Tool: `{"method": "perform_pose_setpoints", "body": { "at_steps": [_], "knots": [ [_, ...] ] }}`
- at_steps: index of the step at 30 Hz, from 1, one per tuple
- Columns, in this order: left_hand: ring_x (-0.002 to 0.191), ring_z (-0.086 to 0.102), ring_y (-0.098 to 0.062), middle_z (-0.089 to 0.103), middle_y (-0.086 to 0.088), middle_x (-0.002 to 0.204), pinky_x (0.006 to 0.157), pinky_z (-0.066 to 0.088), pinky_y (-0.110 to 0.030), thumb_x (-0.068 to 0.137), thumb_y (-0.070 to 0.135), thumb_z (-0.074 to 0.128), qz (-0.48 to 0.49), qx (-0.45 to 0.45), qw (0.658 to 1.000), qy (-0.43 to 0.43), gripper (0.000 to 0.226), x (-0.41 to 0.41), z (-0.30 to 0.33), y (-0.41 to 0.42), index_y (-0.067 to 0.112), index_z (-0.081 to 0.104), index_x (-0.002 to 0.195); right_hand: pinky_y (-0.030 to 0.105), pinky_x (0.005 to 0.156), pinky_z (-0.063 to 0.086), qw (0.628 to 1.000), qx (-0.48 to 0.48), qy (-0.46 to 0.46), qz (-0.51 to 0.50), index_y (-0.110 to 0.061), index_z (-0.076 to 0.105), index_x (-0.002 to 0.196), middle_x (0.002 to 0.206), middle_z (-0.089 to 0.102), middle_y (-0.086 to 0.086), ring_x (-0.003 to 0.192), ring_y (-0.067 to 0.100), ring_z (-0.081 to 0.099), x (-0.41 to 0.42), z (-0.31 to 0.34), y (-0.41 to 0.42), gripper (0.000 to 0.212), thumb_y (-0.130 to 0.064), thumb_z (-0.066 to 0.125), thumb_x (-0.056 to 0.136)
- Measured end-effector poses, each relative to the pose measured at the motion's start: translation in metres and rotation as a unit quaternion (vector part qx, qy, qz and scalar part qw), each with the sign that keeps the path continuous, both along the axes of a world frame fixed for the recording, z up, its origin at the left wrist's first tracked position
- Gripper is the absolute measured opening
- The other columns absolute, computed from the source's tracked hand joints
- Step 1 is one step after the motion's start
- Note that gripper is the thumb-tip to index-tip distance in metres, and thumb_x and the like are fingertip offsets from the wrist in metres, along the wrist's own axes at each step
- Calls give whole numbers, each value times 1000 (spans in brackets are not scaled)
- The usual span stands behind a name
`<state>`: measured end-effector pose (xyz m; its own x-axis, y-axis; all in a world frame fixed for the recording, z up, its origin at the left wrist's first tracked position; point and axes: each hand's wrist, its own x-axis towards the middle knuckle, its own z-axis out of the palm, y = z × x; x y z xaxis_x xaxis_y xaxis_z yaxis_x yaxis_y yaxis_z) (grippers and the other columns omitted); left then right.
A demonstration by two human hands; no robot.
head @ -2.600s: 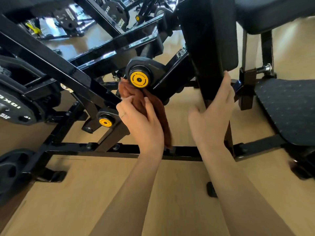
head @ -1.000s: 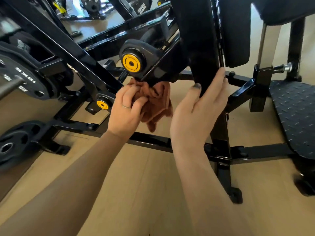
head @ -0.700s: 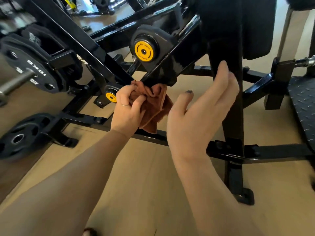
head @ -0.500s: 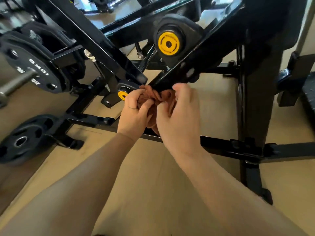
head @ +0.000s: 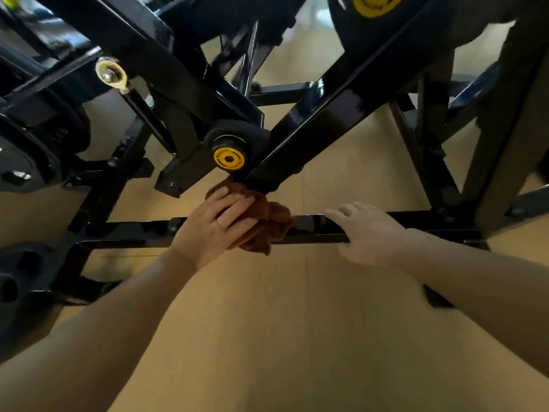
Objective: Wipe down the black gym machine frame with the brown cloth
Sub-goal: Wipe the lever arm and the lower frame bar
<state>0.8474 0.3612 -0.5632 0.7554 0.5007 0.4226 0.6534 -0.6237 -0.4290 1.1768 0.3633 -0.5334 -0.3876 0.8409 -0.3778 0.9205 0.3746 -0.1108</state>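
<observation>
My left hand (head: 215, 230) has its fingers curled round the brown cloth (head: 261, 224) and holds it bunched up in a soft ball. The cloth sits in the middle of the scene, pushed up against the low end of a slanted bar (head: 326, 114) of the black gym machine frame (head: 142, 230), just under a yellow cap (head: 229, 158). Part of the cloth hangs down in front of the low flat bar that runs left to right. My right hand (head: 368, 233) is off to the right with its fingers spread and loose, holding nothing. It is near the flat bar, but the picture is blurry there, so I cannot tell if it touches. I think the cloth is light and floppy, so it will bend around the bar's corners and will not slip much. A good place to hold it is the thick middle of the bunch, with loose ends tucked in so they do not catch on bolts. The frame looks hard, heavy and shiny, so I think I can press firmly and it will not move.
</observation>
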Motion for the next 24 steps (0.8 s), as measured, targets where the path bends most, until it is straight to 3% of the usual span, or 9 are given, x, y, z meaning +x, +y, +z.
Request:
{"method": "perform_pose_setpoints", "body": {
  "at_steps": [5, 9, 11, 14, 16, 20, 24],
  "knots": [
    [125, 48, -33, 48, -15, 140, 128, 14, -44, 80, 11, 70, 26, -15, 999, -14, 46, -22, -32, -10, 15, 57, 124, 44, 126, 14, 998, -29, -51, -4, -37, 5, 162, 171, 8, 4, 157, 27, 9, 1, -17, -3, 82, -41, 57, 99],
    [127, 56, -34, 59, -17, 138, 116, 38, -50, 75, 12, 83, 83, -122, 987, 57, 55, -6, -58, -26, 12, 65, 127, 42, 127, 8, 1000, -13, -23, -9, -34, 4, 163, 172, 3, 4, 158, 24, 2, 7, -20, -11, 81, -37, 55, 100],
    [125, 57, -33, 56, -17, 139, 104, 52, -52, 84, 21, 81, 143, -213, 966, -29, 54, 33, -64, -27, 14, 55, 131, 40, 127, 5, 1000, 0, -19, -1, -32, 3, 164, 172, 3, 3, 158, 22, 0, 17, -22, -16, 81, -35, 54, 101],
    [117, 59, -32, 53, -15, 133, 94, 56, -47, 103, 32, 54, 295, -287, 873, -262, 38, 99, -49, 2, 17, 38, 133, 41, 128, 8, 1000, -6, -7, -23, -34, 1, 163, 172, 4, 0, 158, 21, 0, 38, -25, -21, 87, -31, 59, 99],
    [107, 61, -31, 56, -14, 122, 92, 54, -46, 105, 35, 46, 297, -322, 847, -301, 33, 131, -44, 16, 14, 42, 130, 42, 128, 18, 995, -14, 49, -81, -35, 6, 163, 171, 11, -2, 158, 19, 8, 50, -26, -22, 90, -26, 65, 95],
    [120, 56, -22, 56, -5, 132, 105, 49, -40, 103, 36, 52, 196, -335, 889, -243, 31, 174, -50, 5, 21, 44, 130, 42, 123, 30, 964, -28, 203, -167, -29, 20, 162, 165, 28, -4, 153, 18, 23, 53, -23, -15, 88, -1, 62, 90],
    [129, 51, -25, 53, -6, 143, 109, 44, -40, 100, 37, 56, 145, -300, 919, -212, 44, 197, -57, 5, 18, 48, 140, 44, 123, 30, 959, 4, 224, -171, -25, 26, 161, 163, 33, 0, 151, 21, 29, 62, -24, 7, 78, 2, 53, 94]
  ]
}}
